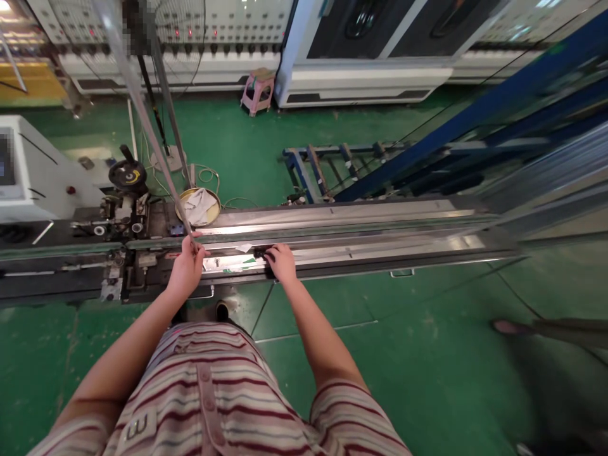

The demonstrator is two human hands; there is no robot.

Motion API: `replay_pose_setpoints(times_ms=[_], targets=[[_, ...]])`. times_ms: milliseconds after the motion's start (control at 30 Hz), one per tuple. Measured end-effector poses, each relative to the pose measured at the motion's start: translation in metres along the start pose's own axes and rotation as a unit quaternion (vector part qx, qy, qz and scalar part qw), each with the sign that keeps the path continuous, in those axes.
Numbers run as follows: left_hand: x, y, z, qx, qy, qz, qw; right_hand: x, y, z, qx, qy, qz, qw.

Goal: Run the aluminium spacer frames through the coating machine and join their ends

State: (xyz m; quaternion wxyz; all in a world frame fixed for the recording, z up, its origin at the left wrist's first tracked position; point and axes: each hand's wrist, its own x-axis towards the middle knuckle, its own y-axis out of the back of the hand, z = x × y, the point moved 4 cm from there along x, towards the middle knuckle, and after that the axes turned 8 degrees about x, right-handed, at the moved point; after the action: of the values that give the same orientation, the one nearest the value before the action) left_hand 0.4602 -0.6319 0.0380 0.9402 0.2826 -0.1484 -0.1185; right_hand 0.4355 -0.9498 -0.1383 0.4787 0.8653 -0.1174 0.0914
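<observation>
Fingers (195,246) of the left hand (185,271) are wrapped around the lower end of a long thin bar (126,68), and it slants up and away to the upper left! That forearm reaches forward and inward, wrist raised just above the near side of the long metal tabletop (323,254). Across to the right hand (283,263): elbow bent out, forearm angled inward, palm down, fingertips curled at a small dark piece (259,252) on the tabletop; whether they grip it or merely touch it, I cannot tell. Between the hands lies a white-and-green label (232,261), and beyond them a round tray (211,214) holds a crumpled cloth (198,204).
</observation>
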Motion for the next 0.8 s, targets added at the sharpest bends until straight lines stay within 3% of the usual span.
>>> replay_pose_setpoints(times_ms=[133,300,367,467,567,700,800], targets=[[-0.003,-0.001,-0.005,0.007,0.001,-0.002,1.000,0.002,0.003,0.003,-0.010,0.043,-0.050,0.998],[-0.007,-0.005,-0.006,0.030,0.013,-0.007,0.999,0.022,0.031,0.003,-0.026,0.034,-0.007,0.999],[-0.009,-0.007,-0.006,0.044,0.020,-0.008,0.999,0.049,0.036,-0.008,-0.033,0.055,-0.008,0.998],[-0.012,-0.007,-0.006,0.062,0.027,-0.007,0.998,0.098,0.023,-0.033,-0.024,0.086,-0.084,0.992],[-0.016,-0.007,-0.005,0.072,0.038,-0.014,0.997,0.134,0.005,-0.049,0.011,0.037,-0.141,0.989],[-0.017,-0.004,0.000,0.104,0.059,-0.042,0.992,0.151,0.002,-0.063,0.039,-0.010,-0.133,0.990],[-0.020,-0.001,0.002,0.143,0.082,-0.077,0.983,0.145,0.013,-0.108,0.073,-0.009,-0.107,0.992]])
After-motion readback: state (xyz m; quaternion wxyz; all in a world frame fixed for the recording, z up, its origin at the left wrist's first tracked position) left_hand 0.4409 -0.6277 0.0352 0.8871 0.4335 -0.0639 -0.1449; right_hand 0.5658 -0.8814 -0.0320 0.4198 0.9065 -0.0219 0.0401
